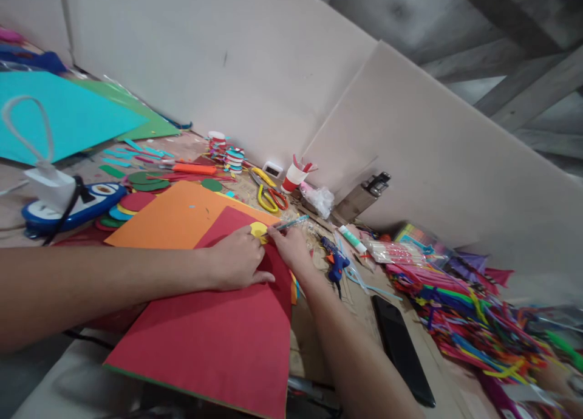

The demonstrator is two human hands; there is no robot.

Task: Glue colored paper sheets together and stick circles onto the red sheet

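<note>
A large red sheet lies over an orange sheet. On its upper part is a small yellow paper circle. My left hand rests on the red sheet, its bent fingers holding the circle down and its thumb stretched out to the side. From the right, my right hand is closed around a slim light-blue pen, with its fingertips at the circle's right edge. The pen's tip is too small to make out.
Behind are yellow-handled pliers, red-handled scissors and a red-and-white cup. A blue glue gun and black phone lie right, before colourful pipe cleaners. A blue-and-white device sits left.
</note>
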